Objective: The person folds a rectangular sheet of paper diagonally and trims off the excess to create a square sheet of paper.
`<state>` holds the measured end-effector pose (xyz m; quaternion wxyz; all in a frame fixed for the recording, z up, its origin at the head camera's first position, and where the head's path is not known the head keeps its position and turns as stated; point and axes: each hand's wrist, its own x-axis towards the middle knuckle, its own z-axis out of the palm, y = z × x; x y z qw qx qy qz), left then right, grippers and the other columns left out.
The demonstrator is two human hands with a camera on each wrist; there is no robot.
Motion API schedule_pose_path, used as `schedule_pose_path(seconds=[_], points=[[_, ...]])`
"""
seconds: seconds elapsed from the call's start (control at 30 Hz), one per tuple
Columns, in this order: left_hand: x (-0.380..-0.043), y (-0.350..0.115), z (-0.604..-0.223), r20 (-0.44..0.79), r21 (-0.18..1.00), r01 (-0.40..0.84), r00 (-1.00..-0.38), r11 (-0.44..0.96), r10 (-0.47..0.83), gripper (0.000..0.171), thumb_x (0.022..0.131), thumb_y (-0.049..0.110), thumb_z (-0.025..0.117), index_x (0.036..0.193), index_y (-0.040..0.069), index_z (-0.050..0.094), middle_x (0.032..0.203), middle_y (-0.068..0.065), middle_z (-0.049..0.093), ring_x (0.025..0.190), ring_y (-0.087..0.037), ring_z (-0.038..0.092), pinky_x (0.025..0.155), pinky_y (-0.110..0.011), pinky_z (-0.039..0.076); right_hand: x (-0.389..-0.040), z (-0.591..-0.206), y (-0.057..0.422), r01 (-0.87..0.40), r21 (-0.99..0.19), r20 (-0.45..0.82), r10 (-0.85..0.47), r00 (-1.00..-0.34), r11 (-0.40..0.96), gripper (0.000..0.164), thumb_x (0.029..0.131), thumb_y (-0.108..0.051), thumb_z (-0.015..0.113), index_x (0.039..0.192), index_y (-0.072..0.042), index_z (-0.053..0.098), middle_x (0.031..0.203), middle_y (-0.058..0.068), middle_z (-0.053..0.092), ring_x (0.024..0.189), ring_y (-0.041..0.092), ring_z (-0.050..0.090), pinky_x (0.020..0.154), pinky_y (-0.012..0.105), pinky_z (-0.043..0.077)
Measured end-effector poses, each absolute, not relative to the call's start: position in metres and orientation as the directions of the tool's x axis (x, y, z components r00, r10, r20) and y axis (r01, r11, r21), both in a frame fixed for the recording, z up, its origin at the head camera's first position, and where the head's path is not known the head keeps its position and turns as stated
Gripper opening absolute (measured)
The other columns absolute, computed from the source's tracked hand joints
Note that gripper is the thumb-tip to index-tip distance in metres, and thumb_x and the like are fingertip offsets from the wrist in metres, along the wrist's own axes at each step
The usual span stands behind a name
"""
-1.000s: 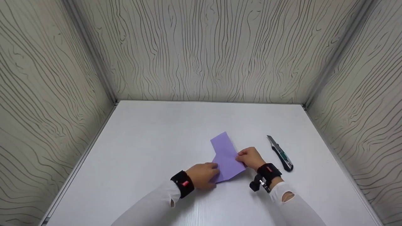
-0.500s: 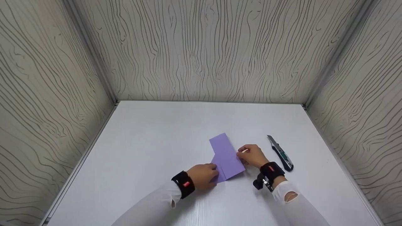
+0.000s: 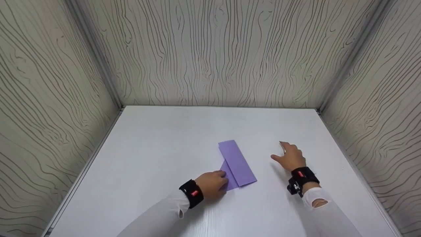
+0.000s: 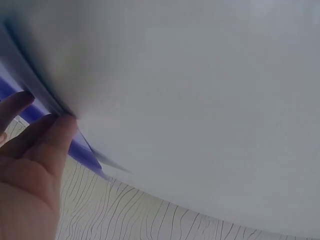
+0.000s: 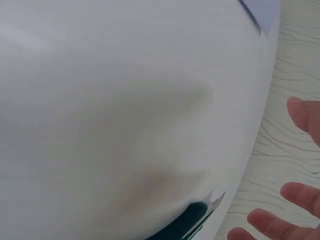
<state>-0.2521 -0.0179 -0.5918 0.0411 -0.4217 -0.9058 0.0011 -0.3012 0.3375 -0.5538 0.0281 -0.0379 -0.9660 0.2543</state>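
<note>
A folded sheet of purple paper [image 3: 237,164] lies aslant on the white table, a long flap folded over its right side. My left hand [image 3: 212,185] rests on the paper's lower left part; in the left wrist view its fingers [image 4: 62,132] press at the paper's edge. To the right, my right hand [image 3: 290,158] hovers with thumb and fingers spread, holding nothing. A utility knife [image 5: 182,222] with a dark green handle lies below that hand, its blade exposed. In the head view the hand hides most of the knife.
The white table [image 3: 164,138] is bounded by wood-patterned panels [image 3: 210,56] at the back and both sides. Each wrist wears a black band, and a small camera [image 3: 293,187] hangs from the right one.
My right hand has let go of the paper's right edge and moved right, over the utility knife. The paper's upper part now looks narrower, folded over. My left hand has stayed in place.
</note>
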Motion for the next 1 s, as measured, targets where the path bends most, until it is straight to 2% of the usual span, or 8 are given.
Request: schedule_pose_path(seconds=[0.17,0.27,0.37,0.5,0.67,0.77,0.9,1.0], points=[[-0.253,-0.018,-0.595,0.071,-0.035,0.745,-0.663,0.666,0.745,0.016,0.100,0.033,0.076,0.104,0.017,0.076,0.102,0.004,0.065,0.090,-0.010,0.064,0.081,-0.024,0.059,-0.299,-0.561,0.362,0.143,-0.429,-0.017,0.150,-0.989,0.892,0.083,0.098,-0.039,0.076,0.152,0.015,0.044,0.134,0.047,0.056,0.119,0.066,0.058,0.093,0.075,0.053],[-0.252,-0.018,-0.596,0.073,-0.035,0.739,-0.670,0.673,0.739,0.017,0.100,0.033,0.076,0.105,0.017,0.076,0.103,0.003,0.066,0.090,-0.010,0.065,0.081,-0.024,0.060,-0.298,-0.568,0.372,0.170,-0.413,-0.052,0.163,-0.985,0.895,0.080,0.100,-0.037,0.073,0.148,0.020,0.044,0.126,0.047,0.058,0.111,0.063,0.061,0.086,0.071,0.055],[-0.252,-0.017,-0.597,0.067,-0.028,0.738,-0.672,0.674,0.738,0.017,0.100,0.032,0.076,0.107,0.017,0.076,0.104,0.003,0.067,0.090,-0.010,0.065,0.081,-0.025,0.060,-0.297,-0.575,0.380,0.185,-0.399,-0.078,0.168,-0.983,0.898,0.069,0.101,-0.034,0.070,0.135,0.023,0.051,0.114,0.044,0.060,0.101,0.058,0.062,0.078,0.063,0.056],[-0.251,-0.016,-0.596,0.056,-0.010,0.734,-0.677,0.679,0.734,0.017,0.100,0.032,0.076,0.109,0.017,0.076,0.107,0.003,0.067,0.092,-0.011,0.065,0.082,-0.025,0.060,-0.297,-0.582,0.387,0.197,-0.385,-0.091,0.175,-0.980,0.902,0.054,0.103,-0.032,0.068,0.115,0.020,0.059,0.101,0.037,0.059,0.091,0.049,0.061,0.070,0.055,0.054],[-0.250,-0.014,-0.593,0.057,-0.025,0.732,-0.679,0.681,0.732,0.018,0.100,0.034,0.077,0.106,0.017,0.076,0.106,0.003,0.066,0.093,-0.010,0.065,0.083,-0.025,0.060,-0.299,-0.589,0.389,0.159,-0.374,-0.022,0.163,-0.986,0.914,0.042,0.102,-0.022,0.069,0.101,0.020,0.065,0.093,0.035,0.064,0.083,0.048,0.065,0.070,0.058,0.056],[-0.249,-0.014,-0.593,0.056,-0.034,0.731,-0.679,0.681,0.732,0.020,0.100,0.037,0.078,0.105,0.017,0.075,0.106,0.003,0.066,0.094,-0.010,0.065,0.083,-0.025,0.061,-0.301,-0.591,0.390,0.134,-0.374,0.015,0.150,-0.989,0.918,0.035,0.101,-0.015,0.069,0.095,0.019,0.066,0.085,0.032,0.067,0.076,0.045,0.068,0.068,0.059,0.057],[-0.249,-0.014,-0.594,0.059,-0.037,0.729,-0.681,0.683,0.730,0.021,0.100,0.036,0.078,0.106,0.017,0.075,0.109,0.002,0.067,0.096,-0.011,0.067,0.085,-0.026,0.061,-0.301,-0.589,0.387,0.127,-0.399,0.010,0.142,-0.990,0.908,0.033,0.101,-0.014,0.067,0.093,0.017,0.066,0.081,0.028,0.066,0.071,0.040,0.066,0.064,0.055,0.055],[-0.249,-0.014,-0.594,0.065,-0.035,0.727,-0.683,0.686,0.728,0.021,0.100,0.036,0.078,0.107,0.016,0.076,0.111,0.001,0.068,0.097,-0.012,0.067,0.084,-0.026,0.062,-0.300,-0.583,0.380,0.111,-0.434,0.017,0.131,-0.991,0.894,0.032,0.102,-0.015,0.065,0.092,0.015,0.065,0.080,0.025,0.063,0.068,0.035,0.061,0.059,0.048,0.051]])
